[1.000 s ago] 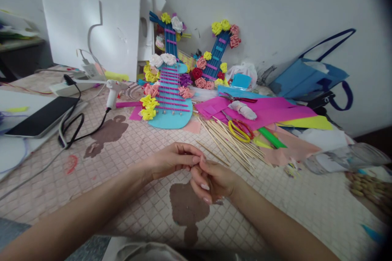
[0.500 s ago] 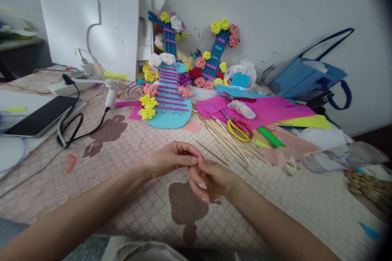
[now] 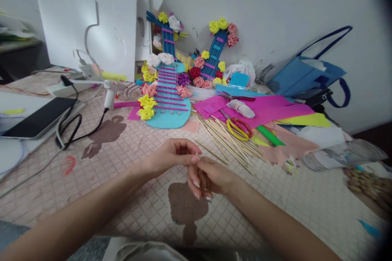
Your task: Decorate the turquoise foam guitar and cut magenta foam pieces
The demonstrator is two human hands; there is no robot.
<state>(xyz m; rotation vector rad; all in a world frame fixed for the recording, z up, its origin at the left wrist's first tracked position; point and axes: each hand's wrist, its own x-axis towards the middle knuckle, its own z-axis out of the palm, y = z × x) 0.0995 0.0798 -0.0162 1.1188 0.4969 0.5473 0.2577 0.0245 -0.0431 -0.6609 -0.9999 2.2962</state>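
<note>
My left hand (image 3: 174, 154) and my right hand (image 3: 208, 175) meet fingertip to fingertip above the middle of the table. Both are closed in a pinch, and whatever sits between the tips is too small to make out. Beyond them stands a blue paper guitar (image 3: 170, 118) with pink strips across strings and paper flowers along its sides. Thin wooden sticks (image 3: 232, 144) lie in a loose pile just past my right hand. Yellow-and-red-handled scissors (image 3: 237, 129) rest on that pile.
At left are a white glue gun (image 3: 109, 94) with its black cable and a dark tablet (image 3: 39, 117). A second flowered guitar neck (image 3: 214, 55) leans on the wall. Magenta paper (image 3: 275, 108), a green strip (image 3: 271, 136) and a blue bag (image 3: 306, 75) occupy the right.
My hands stay pinched together at nearly the same spot. The lower fingers of my right hand have shifted slightly. The whole view has moved a little.
</note>
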